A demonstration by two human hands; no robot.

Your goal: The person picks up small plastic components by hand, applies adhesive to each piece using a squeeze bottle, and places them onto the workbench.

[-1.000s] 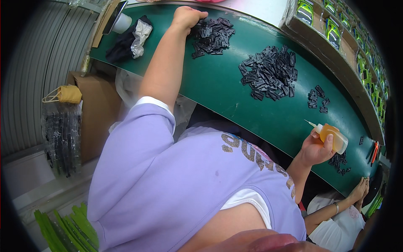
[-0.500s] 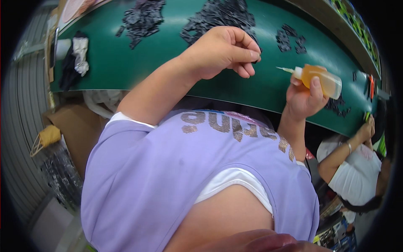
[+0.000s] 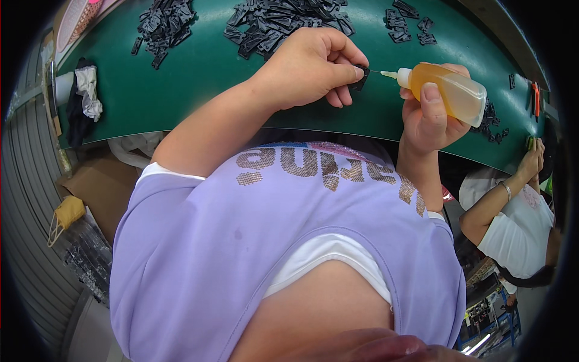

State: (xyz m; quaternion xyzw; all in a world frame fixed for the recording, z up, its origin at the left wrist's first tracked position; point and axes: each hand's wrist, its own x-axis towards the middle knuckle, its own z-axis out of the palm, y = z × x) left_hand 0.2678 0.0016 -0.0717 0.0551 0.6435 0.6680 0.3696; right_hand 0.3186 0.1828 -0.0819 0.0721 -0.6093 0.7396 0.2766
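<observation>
Between its thumb and fingers my left hand [image 3: 316, 67] pinches a small black plastic part [image 3: 361, 79], partly hidden by the fingertips. My right hand [image 3: 433, 117] is wrapped round a clear needle-tip squeeze bottle [image 3: 449, 90] with amber liquid inside. The bottle is tipped nearly level, and its thin needle points left, its end at or very close to the black part. Beyond my left hand lies a large heap of similar black parts [image 3: 265, 27] on the green tabletop [image 3: 211, 90].
More black parts [image 3: 166, 27] are piled at far left, with a smaller group [image 3: 401, 24] at far right. A dark and white cloth [image 3: 88, 93] lies at the left end. Orange-handled pliers [image 3: 535, 99] rest at right, near a co-worker's hands [image 3: 531, 161].
The bottle has come left and its needle now meets or nearly meets the black part. My left hand has turned that part into view. The whole view has shifted slightly.
</observation>
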